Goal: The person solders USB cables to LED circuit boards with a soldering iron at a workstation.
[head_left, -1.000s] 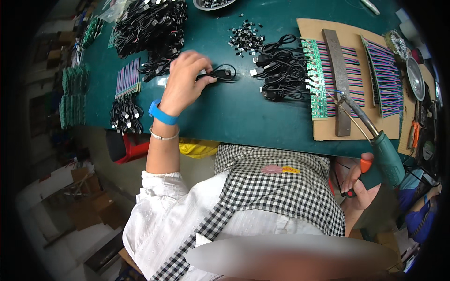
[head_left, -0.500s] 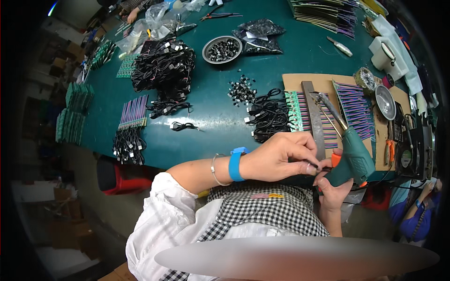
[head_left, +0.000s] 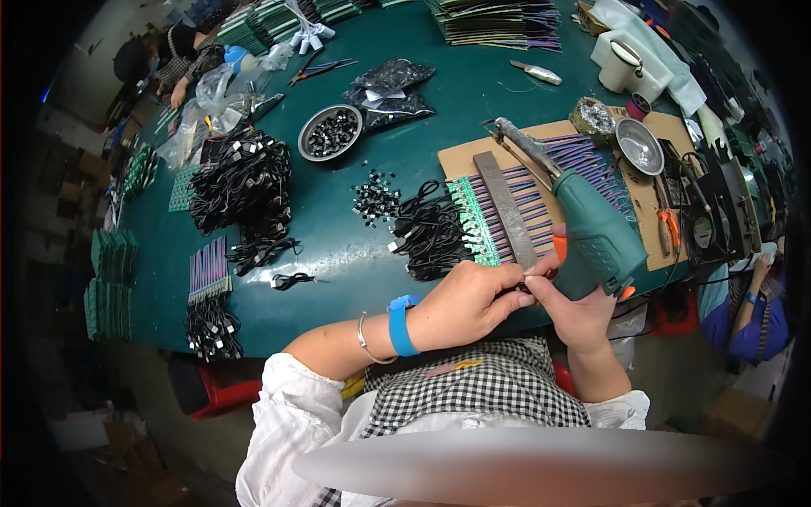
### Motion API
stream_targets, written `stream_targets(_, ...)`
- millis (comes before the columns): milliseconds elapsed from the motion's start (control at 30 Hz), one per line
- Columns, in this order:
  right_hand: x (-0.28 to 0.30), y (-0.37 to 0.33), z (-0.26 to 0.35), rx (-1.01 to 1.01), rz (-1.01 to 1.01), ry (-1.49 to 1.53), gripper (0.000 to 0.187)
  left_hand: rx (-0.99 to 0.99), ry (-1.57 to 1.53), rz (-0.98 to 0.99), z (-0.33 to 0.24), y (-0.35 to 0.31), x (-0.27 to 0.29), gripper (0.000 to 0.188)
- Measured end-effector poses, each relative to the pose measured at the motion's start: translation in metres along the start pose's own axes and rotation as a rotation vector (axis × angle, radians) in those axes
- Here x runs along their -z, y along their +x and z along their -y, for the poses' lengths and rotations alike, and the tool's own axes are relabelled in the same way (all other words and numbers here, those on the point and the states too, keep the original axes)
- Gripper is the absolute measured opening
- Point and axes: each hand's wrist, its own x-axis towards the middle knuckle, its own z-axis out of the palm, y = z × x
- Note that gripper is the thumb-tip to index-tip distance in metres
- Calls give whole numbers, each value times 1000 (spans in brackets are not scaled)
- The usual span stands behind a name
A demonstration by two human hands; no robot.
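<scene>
My left hand (head_left: 469, 306), with a blue band and a bracelet at its wrist, pinches thumb and forefinger together. The small piece between these fingertips is too hidden to name; my right thumb meets them there. In my right hand (head_left: 581, 317) rests a green glue gun (head_left: 598, 232) with an orange trigger, its nozzle pointing up and left. Just beyond the hands, a flat metal bar (head_left: 507, 211) lies across the coloured wires of a row of green circuit boards (head_left: 475, 221). Black USB cables (head_left: 431, 237) extend left from these boards.
A cardboard sheet (head_left: 460, 160) lies under the boards. Small black parts (head_left: 376, 198) lie loose near a metal bowl (head_left: 330, 133) of similar parts. A large cable heap (head_left: 241, 182) is at left. At right are an empty-looking metal dish (head_left: 639, 146) and orange-handled pliers (head_left: 669, 228).
The view has shifted, so the table's things appear farther left. Both hands have come nearer the metal bar, fingertips still together, with the glue gun still held in the right.
</scene>
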Motion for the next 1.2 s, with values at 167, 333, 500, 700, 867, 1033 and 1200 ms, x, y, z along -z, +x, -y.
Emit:
stream_targets(167,-10,-4,1,-13,-35,209,58,14,76,-131,17,-5,0,13)
stream_targets(333,-10,-13,-5,-43,-125,17,59,-101,210,-174,12,-10,-7,13)
stream_targets(500,-2,-22,-18,11,-164,-201,58,-62,218,-131,13,-11,-9,16)
stream_targets(700,-5,-22,-19,76,-130,-405,32,-107,40,-150,21,-1,-9,25)
stream_targets(867,-9,-18,-11,-82,-208,-179,34,-66,70,-42,25,2,-8,14)
stream_targets(1033,-4,-17,-20,-169,-228,197,51,164,-147,83,25,4,-1,8)
stream_targets(1200,-1,-21,-21,-265,-284,242,51,144,-203,-34,30,2,-9,7)
